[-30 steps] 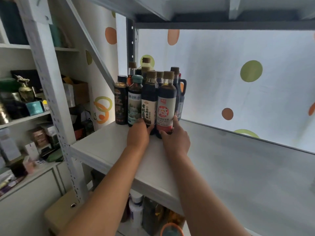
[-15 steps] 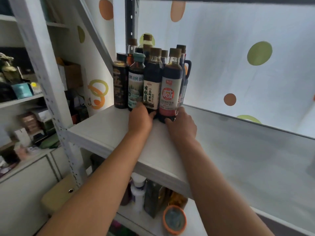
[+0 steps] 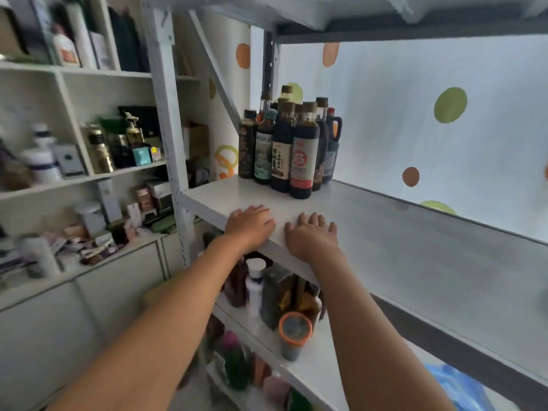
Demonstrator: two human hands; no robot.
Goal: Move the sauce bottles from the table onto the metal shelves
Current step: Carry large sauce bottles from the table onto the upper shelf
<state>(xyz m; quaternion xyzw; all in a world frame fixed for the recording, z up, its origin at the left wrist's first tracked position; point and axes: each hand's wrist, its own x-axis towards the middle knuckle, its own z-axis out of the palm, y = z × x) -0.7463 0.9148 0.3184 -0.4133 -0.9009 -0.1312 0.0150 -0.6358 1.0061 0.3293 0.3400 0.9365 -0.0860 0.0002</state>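
Note:
Several dark sauce bottles (image 3: 292, 149) stand packed together at the back left corner of the white metal shelf (image 3: 400, 241). Nearest the front is a bottle with a red and grey label (image 3: 304, 161). My left hand (image 3: 249, 225) lies flat near the shelf's front edge, fingers straight, holding nothing. Beside it my right hand (image 3: 312, 235) rests palm down in the same way. Both hands are well clear of the bottles, a hand's length in front of them.
The shelf below holds more bottles (image 3: 275, 295) and an orange-rimmed jar (image 3: 295, 330). A white upright post (image 3: 170, 123) stands at the shelf's left corner. Cluttered white wall shelves (image 3: 80, 173) and a cabinet fill the left. A dotted curtain (image 3: 444, 120) hangs behind.
Both hands have let go of the front bottles and pulled back toward the shelf's front edge. The bottles stay standing in the corner. The camera has drawn back.

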